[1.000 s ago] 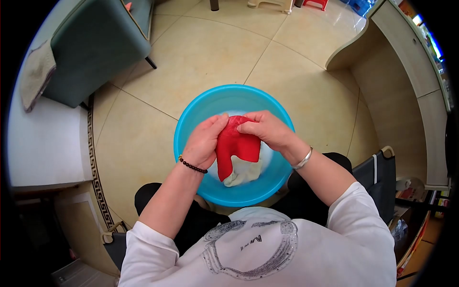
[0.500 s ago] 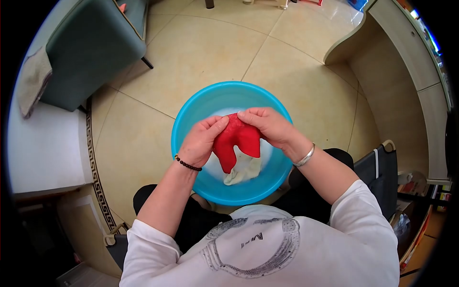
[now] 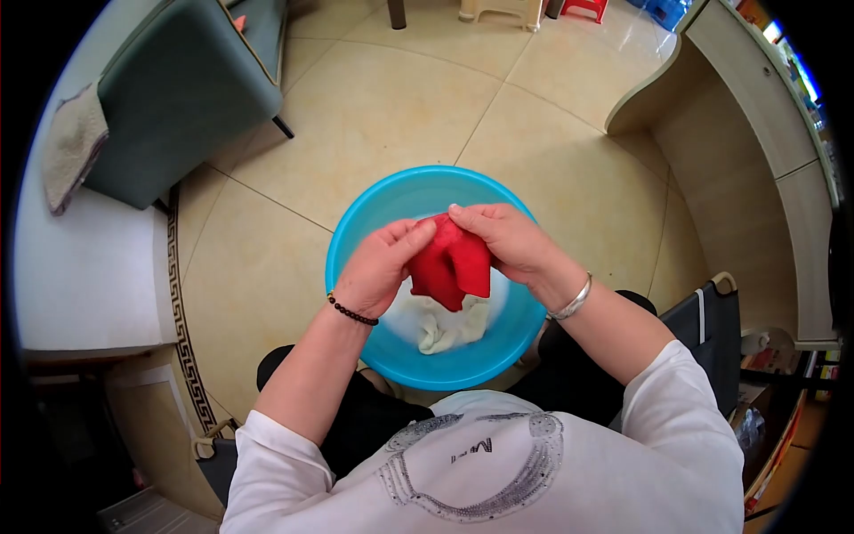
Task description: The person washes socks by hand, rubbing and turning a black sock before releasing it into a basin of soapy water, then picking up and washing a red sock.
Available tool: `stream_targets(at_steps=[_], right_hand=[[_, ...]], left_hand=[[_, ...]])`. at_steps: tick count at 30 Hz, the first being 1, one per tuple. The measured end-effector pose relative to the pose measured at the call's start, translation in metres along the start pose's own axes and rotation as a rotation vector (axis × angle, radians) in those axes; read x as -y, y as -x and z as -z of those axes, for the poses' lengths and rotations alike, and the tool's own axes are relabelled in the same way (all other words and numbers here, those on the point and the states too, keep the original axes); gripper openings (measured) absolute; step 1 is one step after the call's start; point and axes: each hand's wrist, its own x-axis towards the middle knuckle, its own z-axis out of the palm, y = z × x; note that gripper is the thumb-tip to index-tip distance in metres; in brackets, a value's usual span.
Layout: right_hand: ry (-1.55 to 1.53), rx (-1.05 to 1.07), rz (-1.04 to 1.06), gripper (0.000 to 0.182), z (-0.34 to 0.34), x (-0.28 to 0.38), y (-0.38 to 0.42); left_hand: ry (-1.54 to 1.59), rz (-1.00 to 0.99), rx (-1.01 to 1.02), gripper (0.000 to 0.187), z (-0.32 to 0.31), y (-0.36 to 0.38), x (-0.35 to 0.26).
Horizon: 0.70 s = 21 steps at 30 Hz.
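Note:
Between my two hands hangs a small red cloth garment (image 3: 449,262) with two hanging parts, which may be socks or small shorts. My left hand (image 3: 378,262) is closed, pinching its upper left edge between thumb and fingers. The upper right edge is pinched by my right hand (image 3: 509,240), also closed. Both hands are above a round blue plastic basin (image 3: 496,358). Inside the basin, below the red garment, an off-white cloth (image 3: 455,329) lies in whitish, cloudy water (image 3: 405,322).
The basin stands on a beige tiled floor (image 3: 400,98) between my legs. A grey-green sofa (image 3: 191,107) is at the upper left, with a towel (image 3: 76,147) draped beside it. A wooden cabinet (image 3: 738,151) curves along the right. Plastic stools (image 3: 500,11) stand at the far end.
The red garment's two hanging parts have swung closer together and partly overlap. Both hands still pinch its top edge. The whole view has shifted slightly.

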Motion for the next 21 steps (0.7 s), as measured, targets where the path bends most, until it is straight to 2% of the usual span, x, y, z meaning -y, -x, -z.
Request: stream_targets(at_steps=[2, 7, 11, 12, 14, 21], right_hand=[[-0.029, -0.015, -0.031, 0.033, -0.003, 0.000, -0.001], [-0.028, 0.052, -0.064, 0.028, 0.014, -0.011, -0.003], [-0.017, 0.004, 0.000, 0.025, 0.014, -0.016, -0.006], [0.021, -0.009, 0.047, 0.025, 0.014, -0.014, -0.007], [0.009, -0.017, 0.061, 0.025, 0.012, -0.010, -0.007], [0.075, -0.042, 0.081, 0.026, 0.004, -0.003, -0.005]], left_hand=[[-0.162, 0.021, 0.049, 0.032, 0.010, 0.000, 0.003], [-0.067, 0.015, 0.067, 0.031, 0.010, 0.000, 0.003], [0.004, 0.053, 0.087, 0.031, 0.012, 0.000, 0.000], [0.005, 0.049, 0.091, 0.031, 0.012, 0.000, -0.001], [-0.183, 0.076, 0.079, 0.035, 0.011, 0.002, -0.001], [-0.060, 0.093, 0.109, 0.033, 0.009, 0.006, -0.004]])
